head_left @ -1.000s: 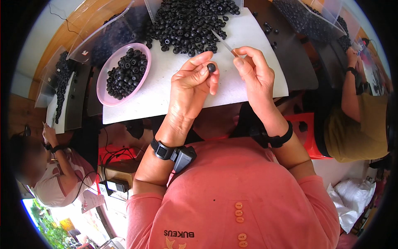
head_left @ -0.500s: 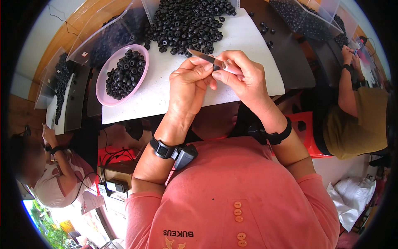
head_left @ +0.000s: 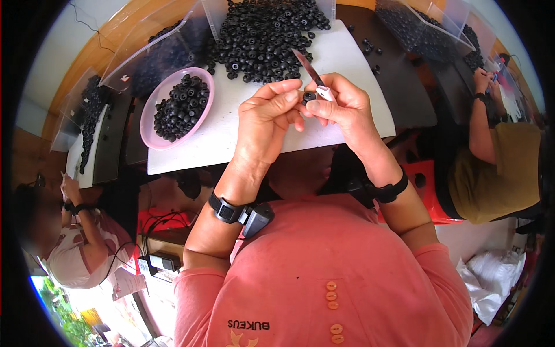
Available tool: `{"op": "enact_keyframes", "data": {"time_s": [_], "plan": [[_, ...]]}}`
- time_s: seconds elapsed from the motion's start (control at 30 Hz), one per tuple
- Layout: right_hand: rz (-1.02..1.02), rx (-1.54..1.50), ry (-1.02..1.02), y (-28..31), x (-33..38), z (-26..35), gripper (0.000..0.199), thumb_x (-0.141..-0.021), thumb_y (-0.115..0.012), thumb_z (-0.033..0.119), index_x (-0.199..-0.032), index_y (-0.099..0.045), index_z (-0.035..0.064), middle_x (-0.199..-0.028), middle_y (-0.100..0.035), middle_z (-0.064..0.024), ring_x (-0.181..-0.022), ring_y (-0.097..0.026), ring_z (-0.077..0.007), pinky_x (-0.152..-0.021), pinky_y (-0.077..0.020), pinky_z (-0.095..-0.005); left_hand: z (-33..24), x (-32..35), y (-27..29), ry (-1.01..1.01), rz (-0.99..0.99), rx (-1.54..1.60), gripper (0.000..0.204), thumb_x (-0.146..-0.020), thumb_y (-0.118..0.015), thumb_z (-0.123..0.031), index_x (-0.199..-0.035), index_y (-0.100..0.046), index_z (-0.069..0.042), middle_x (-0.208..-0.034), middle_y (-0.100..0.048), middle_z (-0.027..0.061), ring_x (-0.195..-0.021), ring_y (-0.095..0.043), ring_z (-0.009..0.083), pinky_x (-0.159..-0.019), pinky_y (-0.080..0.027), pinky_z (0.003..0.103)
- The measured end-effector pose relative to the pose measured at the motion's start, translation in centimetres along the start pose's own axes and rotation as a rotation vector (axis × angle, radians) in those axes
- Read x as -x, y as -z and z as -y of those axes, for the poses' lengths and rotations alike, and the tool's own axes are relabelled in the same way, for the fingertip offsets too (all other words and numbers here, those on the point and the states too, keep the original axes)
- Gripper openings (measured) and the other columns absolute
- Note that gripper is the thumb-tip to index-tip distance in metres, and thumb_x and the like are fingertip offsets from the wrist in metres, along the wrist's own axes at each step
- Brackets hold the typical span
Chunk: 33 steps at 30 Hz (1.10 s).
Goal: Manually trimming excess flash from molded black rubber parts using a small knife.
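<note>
The left hand (head_left: 267,118) pinches a small black ring (head_left: 309,96) at its fingertips, touching the right hand (head_left: 341,110), which grips what seems a thin blade tool (head_left: 311,74). Beyond lie the white board (head_left: 231,124), black ring pile (head_left: 263,37) and pink bowl (head_left: 151,130).

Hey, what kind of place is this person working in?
Probably a small workshop for hand-finishing parts: a big heap of black rings on the white table, a pink bowl of them, and co-workers at neighbouring tables.
</note>
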State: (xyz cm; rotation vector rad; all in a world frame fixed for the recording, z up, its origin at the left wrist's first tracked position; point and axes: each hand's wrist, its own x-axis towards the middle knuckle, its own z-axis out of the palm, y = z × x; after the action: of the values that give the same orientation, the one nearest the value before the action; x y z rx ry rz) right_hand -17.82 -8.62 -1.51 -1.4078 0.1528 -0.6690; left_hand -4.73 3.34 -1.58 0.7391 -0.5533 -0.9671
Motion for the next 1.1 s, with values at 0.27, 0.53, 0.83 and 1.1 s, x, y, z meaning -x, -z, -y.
{"op": "enact_keyframes", "data": {"time_s": [0.27,0.53,0.83,1.1], "plan": [[-0.049,0.169,0.035,-1.5,-0.3,-0.1,0.020,-0.089,-0.071,0.016,-0.104,-0.064,0.0036,-0.072,-0.050,0.0062,-0.062,-0.042,-0.0027,-0.055,-0.0347,-0.0204,-3.8,2.2,0.7,-0.169,-0.210,-0.352,0.019,-0.083,-0.070,0.004,-0.101,-0.068,0.005,-0.083,-0.070,0.0096,-0.067,-0.064,0.0141,-0.053,-0.049,0.024],[-0.181,0.278,0.069,0.1,-2.0,0.0,0.027,-0.095,-0.066,0.029,-0.098,-0.064,0.0020,-0.070,-0.050,0.0052,-0.058,-0.039,-0.0030,-0.052,-0.0330,-0.0196,-12.4,2.6,8.8,-0.666,-0.487,-1.523,0.023,-0.076,-0.074,-0.004,-0.099,-0.072,-0.003,-0.091,-0.068,0.0082,-0.087,-0.062,0.0214,-0.077,-0.049,0.031],[-0.300,0.308,0.081,1.8,-2.2,-1.1,0.024,-0.094,-0.069,0.026,-0.095,-0.063,0.0026,-0.067,-0.049,0.0063,-0.057,-0.038,-0.0024,-0.050,-0.0304,-0.0199,-16.1,4.8,18.2,-0.403,-0.938,-1.434,0.030,-0.074,-0.077,-0.009,-0.099,-0.068,0.005,-0.079,-0.068,0.0121,-0.061,-0.059,0.0211,-0.060,-0.051,0.033],[-0.229,0.429,0.127,1.3,-1.7,-1.1,0.021,-0.092,-0.070,0.021,-0.096,-0.062,0.0008,-0.067,-0.048,0.0056,-0.060,-0.037,-0.0030,-0.053,-0.0298,-0.0206,-18.2,5.5,18.2,-0.053,-0.738,-0.652,0.004,-0.072,-0.062,0.004,-0.072,-0.060,0.001,-0.068,-0.061,0.0109,-0.053,-0.056,0.0185,-0.050,-0.045,0.028]]}}
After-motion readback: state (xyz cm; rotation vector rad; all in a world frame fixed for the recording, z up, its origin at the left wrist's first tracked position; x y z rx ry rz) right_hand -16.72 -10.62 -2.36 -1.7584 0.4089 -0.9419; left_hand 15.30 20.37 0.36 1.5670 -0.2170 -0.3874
